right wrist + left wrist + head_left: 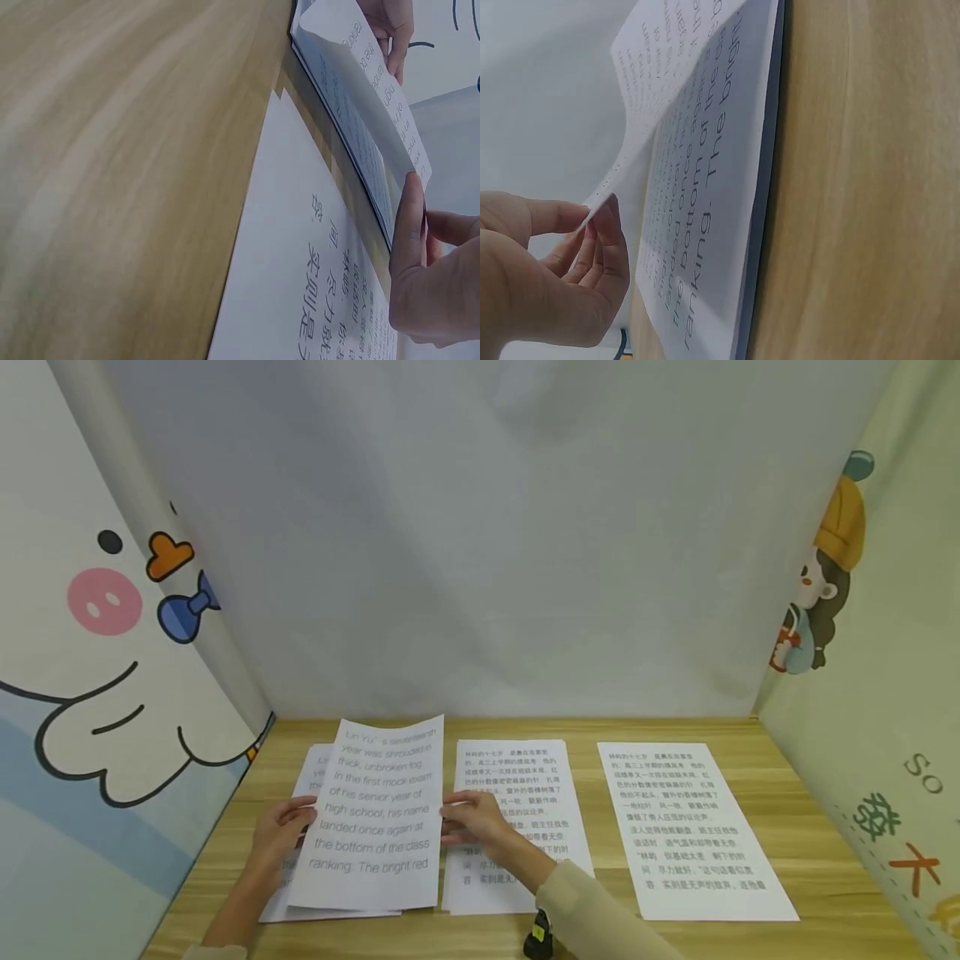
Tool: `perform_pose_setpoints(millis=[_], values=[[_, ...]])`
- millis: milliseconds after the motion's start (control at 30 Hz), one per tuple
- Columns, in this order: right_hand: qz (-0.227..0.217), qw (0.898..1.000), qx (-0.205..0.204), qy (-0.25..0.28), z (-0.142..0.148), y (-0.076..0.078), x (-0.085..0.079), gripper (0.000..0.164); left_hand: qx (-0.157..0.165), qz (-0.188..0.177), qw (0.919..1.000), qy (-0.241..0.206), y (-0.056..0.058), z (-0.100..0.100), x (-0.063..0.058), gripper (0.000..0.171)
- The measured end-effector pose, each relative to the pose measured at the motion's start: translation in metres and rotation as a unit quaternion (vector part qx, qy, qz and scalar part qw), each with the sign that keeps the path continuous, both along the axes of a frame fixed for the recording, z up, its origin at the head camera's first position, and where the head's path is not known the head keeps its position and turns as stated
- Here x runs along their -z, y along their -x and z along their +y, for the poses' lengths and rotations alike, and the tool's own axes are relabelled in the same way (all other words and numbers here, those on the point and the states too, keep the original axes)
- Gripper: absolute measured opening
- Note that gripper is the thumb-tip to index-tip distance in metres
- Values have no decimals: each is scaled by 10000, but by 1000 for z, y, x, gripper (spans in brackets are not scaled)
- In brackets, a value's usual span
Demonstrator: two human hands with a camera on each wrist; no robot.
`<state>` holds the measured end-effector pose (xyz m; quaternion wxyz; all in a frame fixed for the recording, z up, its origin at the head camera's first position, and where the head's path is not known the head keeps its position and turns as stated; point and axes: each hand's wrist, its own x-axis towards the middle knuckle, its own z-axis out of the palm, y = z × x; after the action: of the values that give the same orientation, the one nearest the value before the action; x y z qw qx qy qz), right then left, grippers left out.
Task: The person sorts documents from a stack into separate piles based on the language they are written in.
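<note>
A printed sheet of paper point(367, 818) with large English text is raised above a stack of like sheets point(273, 906) on the left of the table. My left hand point(279, 835) pinches its left edge between thumb and fingers. On the opposite edge, my right hand point(480, 822) pinches it the same way, reaching over the middle stack. The left wrist view shows the raised sheet point(641, 105) bowed, with the left hand point(562, 270) gripping its edge above the stack point(705, 202). In the right wrist view, the right hand point(439, 270) holds a corner of the sheet point(375, 90).
A middle stack of sheets point(517, 893) with Chinese text lies partly under my right forearm. Farther right is another Chinese-text sheet point(697, 835). A small black object with a yellow label point(537, 935) is by the right sleeve. Pale cloth walls point(480, 568) enclose the wooden table point(787, 793).
</note>
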<state>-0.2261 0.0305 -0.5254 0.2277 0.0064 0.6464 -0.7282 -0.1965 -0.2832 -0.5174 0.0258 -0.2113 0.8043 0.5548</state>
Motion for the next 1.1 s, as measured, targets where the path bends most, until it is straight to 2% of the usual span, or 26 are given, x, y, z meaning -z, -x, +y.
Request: perform_pose_setpoints(millis=[200, 367, 567, 867, 1100], values=[[11, 10000, -62, 63, -19, -2, -3, 38, -286, -48, 9994, 168, -3, -17, 5, 42], [67, 9999, -55, 109, -39, -1, -8, 34, -616, 13, 9980, 116, -3, -34, 6, 41], [26, 10000, 30, 40, -56, 1, -8, 31, -804, -15, 9968, 27, -1, -41, 7, 40], [-25, 9995, 92, -290, -58, 0, 0, 31, -737, -128, 9970, 197, -1, -42, 15, 39], [118, 9990, 5, -440, -54, -1, -3, 33, -605, -330, 9972, 282, 2, -43, 19, 44]])
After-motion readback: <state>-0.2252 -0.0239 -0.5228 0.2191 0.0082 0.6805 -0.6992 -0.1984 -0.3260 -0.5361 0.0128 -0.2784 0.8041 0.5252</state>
